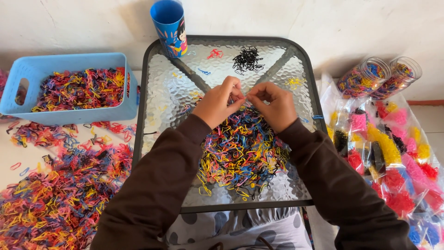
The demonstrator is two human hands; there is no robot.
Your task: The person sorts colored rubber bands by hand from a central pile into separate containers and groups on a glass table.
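1. The left hand (216, 105) and right hand (274, 107) met fingertip to fingertip, pinching small bands just above the mixed band pile (243, 150).
2. The pile lay on the glass table (166, 88).
3. Beyond the pile sat a black band cluster (248, 59).
4. Left of the table stood a blue basket (69, 62) of bands.

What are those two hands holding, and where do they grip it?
Both the left hand and right hand pinch something tiny between fingertips above the mixed bands; it cannot be told.

Band pile (243, 153) on the table (157, 92); basket (69, 62) left, cup (170, 28) behind, jars (379, 76) right
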